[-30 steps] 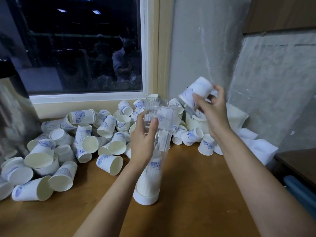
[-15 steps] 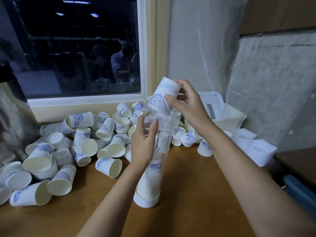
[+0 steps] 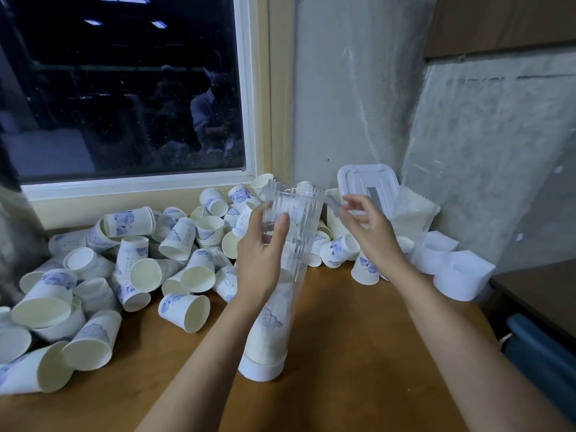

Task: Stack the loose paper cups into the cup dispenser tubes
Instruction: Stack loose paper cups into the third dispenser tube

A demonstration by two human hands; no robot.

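A clear ribbed dispenser tube [image 3: 304,213] stands tilted on the wooden table, its white base cap [image 3: 261,369] toward me. A stack of paper cups [image 3: 270,332] fills its lower part and one cup sits near its mouth. My left hand [image 3: 260,260] grips the tube around its upper part. My right hand [image 3: 367,227] hovers just right of the tube's mouth, fingers loose, holding nothing. Several loose white cups with blue print [image 3: 184,310] lie heaped on the table to the left and behind.
A window with a white frame [image 3: 137,182] is behind the heap. White plastic containers [image 3: 369,182] and white square holders [image 3: 461,275] stand at the back right against the wall. The wooden table [image 3: 358,353] drops off at the right to a dark shelf [image 3: 542,294].
My right hand carried a cup from the right to the tube's mouth, let it go into the tube, and drew back to the right. My left hand kept its hold.
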